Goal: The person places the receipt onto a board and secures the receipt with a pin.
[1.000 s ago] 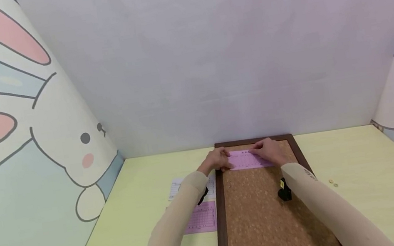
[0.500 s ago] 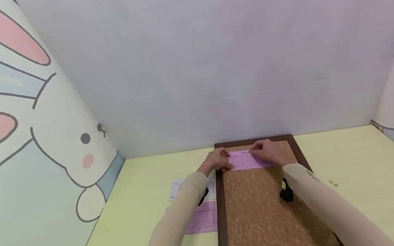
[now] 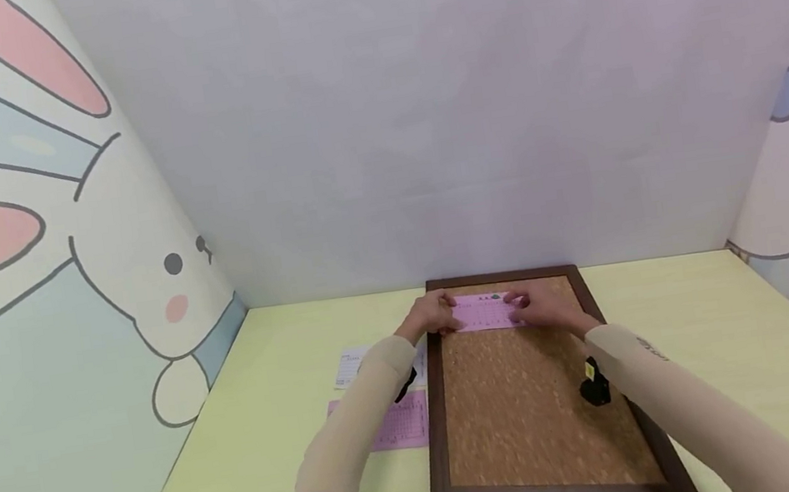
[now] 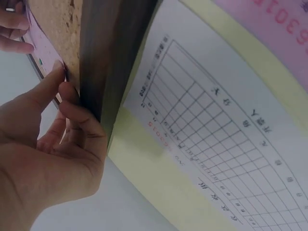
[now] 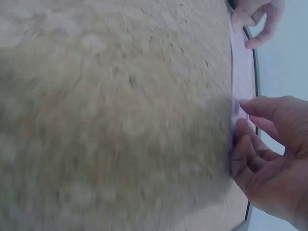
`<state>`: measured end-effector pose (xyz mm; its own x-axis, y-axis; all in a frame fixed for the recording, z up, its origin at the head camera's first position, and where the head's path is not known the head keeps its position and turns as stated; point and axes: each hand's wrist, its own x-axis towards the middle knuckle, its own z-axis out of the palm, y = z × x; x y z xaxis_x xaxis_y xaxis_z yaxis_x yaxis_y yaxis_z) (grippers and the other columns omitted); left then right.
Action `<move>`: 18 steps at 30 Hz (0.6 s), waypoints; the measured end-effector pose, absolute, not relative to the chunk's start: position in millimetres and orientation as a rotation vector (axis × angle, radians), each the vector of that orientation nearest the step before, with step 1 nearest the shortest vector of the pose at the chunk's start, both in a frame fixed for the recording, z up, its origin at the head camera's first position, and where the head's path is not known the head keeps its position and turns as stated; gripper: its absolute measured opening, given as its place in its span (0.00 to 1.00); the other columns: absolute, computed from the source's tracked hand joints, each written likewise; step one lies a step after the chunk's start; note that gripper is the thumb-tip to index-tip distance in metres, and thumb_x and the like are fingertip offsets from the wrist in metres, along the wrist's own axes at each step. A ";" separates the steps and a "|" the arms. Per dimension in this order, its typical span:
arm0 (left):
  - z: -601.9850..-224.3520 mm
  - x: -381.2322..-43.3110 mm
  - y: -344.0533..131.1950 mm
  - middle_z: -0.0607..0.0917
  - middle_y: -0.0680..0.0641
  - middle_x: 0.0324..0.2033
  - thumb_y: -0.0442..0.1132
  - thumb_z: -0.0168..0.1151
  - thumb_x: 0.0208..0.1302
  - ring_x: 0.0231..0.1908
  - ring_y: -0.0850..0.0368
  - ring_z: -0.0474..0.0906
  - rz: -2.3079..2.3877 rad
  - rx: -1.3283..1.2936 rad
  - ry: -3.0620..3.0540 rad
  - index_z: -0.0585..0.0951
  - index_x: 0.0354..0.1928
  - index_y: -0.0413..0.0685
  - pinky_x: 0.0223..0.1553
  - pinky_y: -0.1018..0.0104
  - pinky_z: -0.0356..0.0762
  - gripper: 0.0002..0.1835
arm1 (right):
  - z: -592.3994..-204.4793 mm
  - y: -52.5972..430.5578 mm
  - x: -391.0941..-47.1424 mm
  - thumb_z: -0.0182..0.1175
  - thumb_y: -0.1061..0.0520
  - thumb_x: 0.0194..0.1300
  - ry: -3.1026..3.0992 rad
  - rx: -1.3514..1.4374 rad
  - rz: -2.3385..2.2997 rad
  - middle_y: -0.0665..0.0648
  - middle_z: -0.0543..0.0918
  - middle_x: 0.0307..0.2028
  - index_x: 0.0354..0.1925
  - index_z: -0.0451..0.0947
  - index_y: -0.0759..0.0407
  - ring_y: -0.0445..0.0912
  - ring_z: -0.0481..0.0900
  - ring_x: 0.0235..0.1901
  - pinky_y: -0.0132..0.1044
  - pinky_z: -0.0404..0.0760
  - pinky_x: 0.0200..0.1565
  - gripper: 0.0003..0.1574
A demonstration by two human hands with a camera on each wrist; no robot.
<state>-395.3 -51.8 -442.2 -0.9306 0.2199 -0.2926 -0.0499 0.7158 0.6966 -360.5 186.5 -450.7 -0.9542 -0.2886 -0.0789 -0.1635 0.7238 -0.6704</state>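
Note:
A pink printed form (image 3: 483, 313) lies across the top of the cork board (image 3: 539, 411). My left hand (image 3: 436, 314) rests at the form's left end, its thumb and index finger spread over the two corners. In the left wrist view, the thumb (image 4: 58, 67) touches the pink paper while the other fingers bend beside the dark wooden frame (image 4: 108, 53). A small green pushpin (image 3: 496, 296) shows at the form's top edge. Right beside it, my right hand (image 3: 543, 307) touches the form with spread thumb and fingers, covering its right end.
Left of the board, a white printed form (image 3: 349, 367) and another pink form (image 3: 404, 423) lie on the pale yellow table (image 3: 300, 331), partly hidden by my left sleeve. A grey wall (image 3: 460, 119) rises behind the board.
My right hand has moved off the form's top edge, its fingers spreading from a pinch, and the green pushpin now shows there. The left hand stays put. The head view has shifted slightly.

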 end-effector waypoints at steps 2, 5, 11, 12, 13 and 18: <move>-442.7 -397.5 -48.9 0.78 0.48 0.24 0.33 0.75 0.59 0.21 0.58 0.73 1.059 0.098 2.562 0.78 0.52 0.44 0.26 0.69 0.69 0.20 | -448.6 195.9 -360.9 0.61 0.60 0.71 2.734 -0.388 -1.028 0.73 0.81 0.52 0.60 0.76 0.71 0.54 0.78 0.42 0.40 0.78 0.40 0.24; -443.0 -401.5 -45.1 0.76 0.49 0.24 0.33 0.74 0.60 0.20 0.58 0.72 1.037 0.072 2.559 0.78 0.53 0.43 0.24 0.69 0.68 0.21 | -445.9 214.7 -363.5 0.62 0.60 0.70 2.755 -0.378 -0.975 0.72 0.83 0.48 0.59 0.78 0.71 0.50 0.78 0.36 0.36 0.77 0.35 0.23; -438.7 -407.1 -44.8 0.75 0.49 0.23 0.33 0.75 0.60 0.19 0.59 0.72 0.981 0.087 2.551 0.77 0.54 0.41 0.24 0.68 0.66 0.23 | -441.3 261.0 -366.8 0.60 0.60 0.69 2.759 -0.333 -0.918 0.64 0.85 0.36 0.55 0.78 0.74 0.46 0.80 0.30 0.36 0.79 0.30 0.21; -437.7 -407.1 -45.3 0.75 0.49 0.23 0.32 0.74 0.60 0.20 0.58 0.73 0.981 0.093 2.541 0.76 0.54 0.41 0.24 0.68 0.67 0.22 | -440.3 268.1 -365.5 0.60 0.60 0.69 2.746 -0.325 -0.904 0.62 0.85 0.34 0.54 0.78 0.74 0.45 0.80 0.30 0.36 0.79 0.30 0.21; -437.3 -407.3 -45.7 0.75 0.50 0.24 0.32 0.74 0.60 0.20 0.59 0.73 0.976 0.103 2.531 0.76 0.54 0.41 0.26 0.68 0.67 0.22 | -440.0 275.0 -364.2 0.61 0.60 0.70 2.730 -0.324 -0.893 0.60 0.84 0.32 0.54 0.78 0.75 0.45 0.79 0.30 0.37 0.79 0.30 0.20; -434.1 -405.8 -47.4 0.76 0.51 0.24 0.34 0.73 0.62 0.20 0.59 0.73 0.942 0.139 2.499 0.75 0.53 0.42 0.28 0.67 0.67 0.21 | -437.0 294.4 -349.0 0.65 0.63 0.68 2.584 -0.350 -0.961 0.52 0.73 0.24 0.58 0.73 0.77 0.43 0.70 0.24 0.35 0.72 0.27 0.26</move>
